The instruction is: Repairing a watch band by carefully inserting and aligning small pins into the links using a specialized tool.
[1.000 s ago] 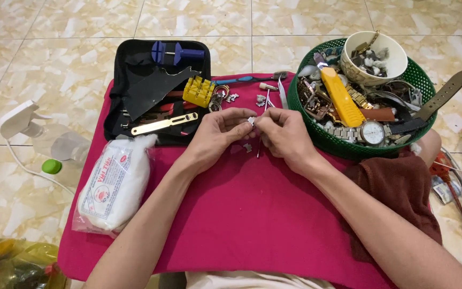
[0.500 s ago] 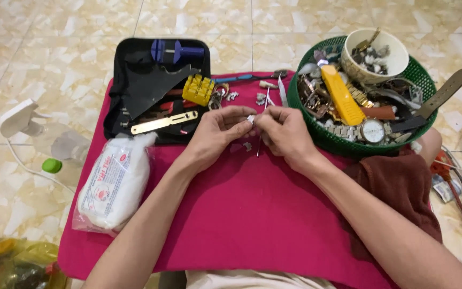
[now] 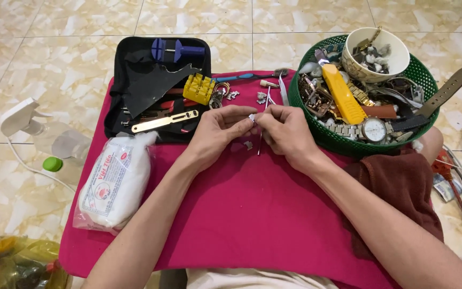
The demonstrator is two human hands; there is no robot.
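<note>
Item: small silver watch link [image 3: 252, 116], which we pinched between left hand [image 3: 217, 130] and right hand [image 3: 287, 131]; green basket [image 3: 324, 136] at cloth's far right corner held watches, straps.

The near half of the pink cloth [image 3: 241, 214] lies bare between the forearms, giving open passage. To the left, a white bag [image 3: 114, 182] blocks the cloth's edge; far left, the black tool case [image 3: 135, 64] fills the corner. To the right, the green basket [image 3: 316, 126] crowds close beside the right hand [image 3: 287, 131]. Small metal parts [image 3: 263, 97] litter the far strip beyond the left hand [image 3: 217, 131].
</note>
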